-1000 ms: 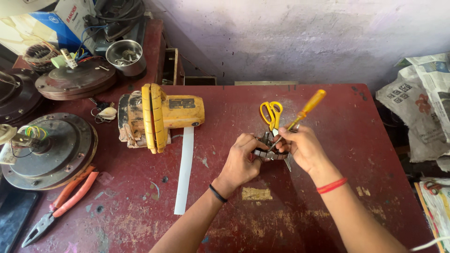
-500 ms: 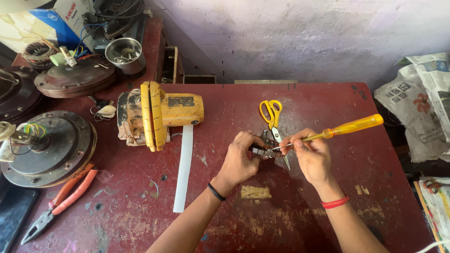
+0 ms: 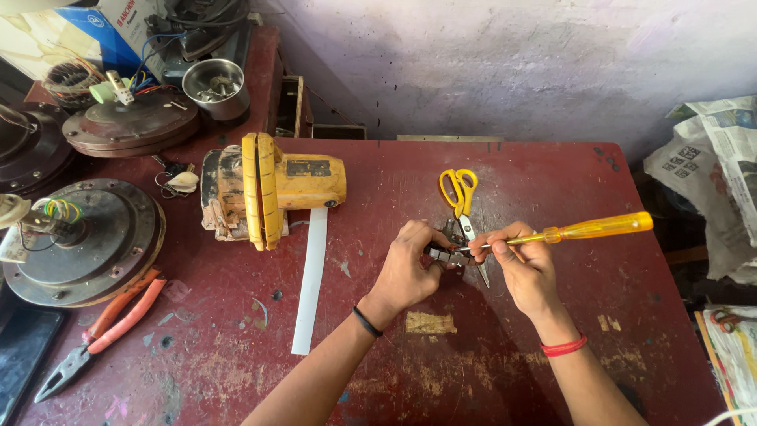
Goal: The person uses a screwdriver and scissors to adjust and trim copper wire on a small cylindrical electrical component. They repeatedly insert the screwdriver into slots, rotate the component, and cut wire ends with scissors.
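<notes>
A small dark metal part (image 3: 444, 252) is pinched in the fingers of the left hand (image 3: 410, 268), just above the red bench (image 3: 489, 371), near its middle. A screwdriver (image 3: 579, 231) with a clear yellow handle is gripped by the right hand (image 3: 524, 264), fingers closed around its shaft, and its tip is set against the part. Yellow-handled scissors (image 3: 461, 209) are laid just behind the hands, blades running under them. A yellow power tool (image 3: 268, 185) and a white strip (image 3: 311, 276) are placed to the left, and orange-handled pliers (image 3: 98, 331) near the left edge. A steel bowl (image 3: 214, 85) is seen at the back left; small metal bits are held in it, too small to be told apart.
</notes>
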